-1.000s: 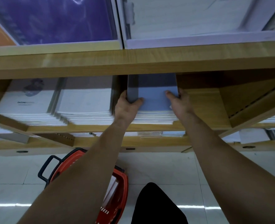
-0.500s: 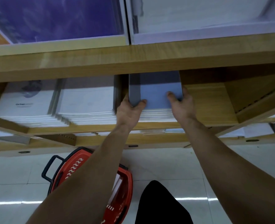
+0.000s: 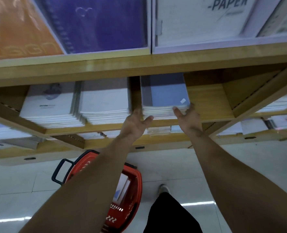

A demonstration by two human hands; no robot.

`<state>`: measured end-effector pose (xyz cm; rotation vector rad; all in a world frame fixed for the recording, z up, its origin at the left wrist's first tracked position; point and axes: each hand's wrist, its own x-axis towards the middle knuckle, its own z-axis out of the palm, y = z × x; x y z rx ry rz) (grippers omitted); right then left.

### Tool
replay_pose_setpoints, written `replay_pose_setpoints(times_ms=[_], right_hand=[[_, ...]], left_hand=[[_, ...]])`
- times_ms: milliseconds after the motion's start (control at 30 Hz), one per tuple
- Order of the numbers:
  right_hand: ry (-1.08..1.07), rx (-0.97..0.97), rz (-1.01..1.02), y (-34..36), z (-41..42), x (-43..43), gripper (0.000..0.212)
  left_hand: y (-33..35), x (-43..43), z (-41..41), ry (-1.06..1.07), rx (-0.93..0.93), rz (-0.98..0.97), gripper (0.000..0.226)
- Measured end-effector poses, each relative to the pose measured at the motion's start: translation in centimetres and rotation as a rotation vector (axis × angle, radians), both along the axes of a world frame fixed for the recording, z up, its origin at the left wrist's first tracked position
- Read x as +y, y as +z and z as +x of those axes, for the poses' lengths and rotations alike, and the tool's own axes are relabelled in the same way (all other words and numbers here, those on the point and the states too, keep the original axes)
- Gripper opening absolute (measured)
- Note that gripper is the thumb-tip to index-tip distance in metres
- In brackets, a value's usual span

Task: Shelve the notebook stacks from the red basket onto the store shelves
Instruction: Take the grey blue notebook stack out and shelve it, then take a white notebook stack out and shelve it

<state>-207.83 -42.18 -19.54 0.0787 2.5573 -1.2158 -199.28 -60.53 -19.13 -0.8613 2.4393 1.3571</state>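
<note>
Clearly you were at the squaring-up part of the job — the blue-covered notebook stack (image 3: 164,98) sat on the wooden shelf (image 3: 211,105), in the bay just right of two white stacks (image 3: 75,105), with bare board to its own right. Your left hand (image 3: 136,123) was spread, fingers loose, at the stack's front left corner, and your right hand (image 3: 189,118) was spread too, fingertips just at the front right edge; neither gripped anything. Whether the fingers truly touched the page edges I could not tell, as the picture was blurred there. To finish this step well, you wanted flat palms against the front of the pile, pushing evenly so the stack slid back square — one-sided pressure would likely have fanned the lower notebooks, which already showed a slightly stepped front. The red basket (image 3: 132,190) stood on the floor below, between your forearms, and at least one more notebook (image 3: 122,187) showed inside it, so by my reckoning the shelving was not yet finished.
</note>
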Motion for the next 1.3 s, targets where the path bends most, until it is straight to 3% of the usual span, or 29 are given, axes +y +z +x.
replay_pose_setpoints(times_ms=[100,200,500,633,800,967,1300], right_hand=[[0.102,-0.079,0.276,-0.1,4.4,0.4,0.077],[0.181,-0.148,0.436,0.1,8.9,-1.1,0.077],[0.375,-0.096,0.620,-2.4,21.0,-10.8,0.075],[0.425,-0.120,0.611,-6.0,25.6,-14.6,0.074],[0.507,-0.192,0.596,-13.0,29.6,-17.2,0.077],[0.582,-0.218,0.611,-22.9,32.2,-18.7,0.070],[0.637,-0.305,0.601,-44.4,33.5,-19.4,0.072]], left_hand=[[-0.1,-1.3,4.7,-0.133,-0.063,-0.096,0.072],[-0.6,-3.5,9.4,-0.234,-0.128,-0.175,0.073],[-5.4,-13.9,23.2,-0.442,-0.245,-0.390,0.071],[-8.9,-18.2,29.0,-0.459,-0.323,-0.431,0.067],[-14.7,-21.6,34.3,-0.368,-0.430,-0.382,0.067],[-24.6,-24.0,38.0,-0.296,-0.463,-0.282,0.075],[-42.6,-25.0,37.7,-0.236,-0.515,-0.268,0.069]])
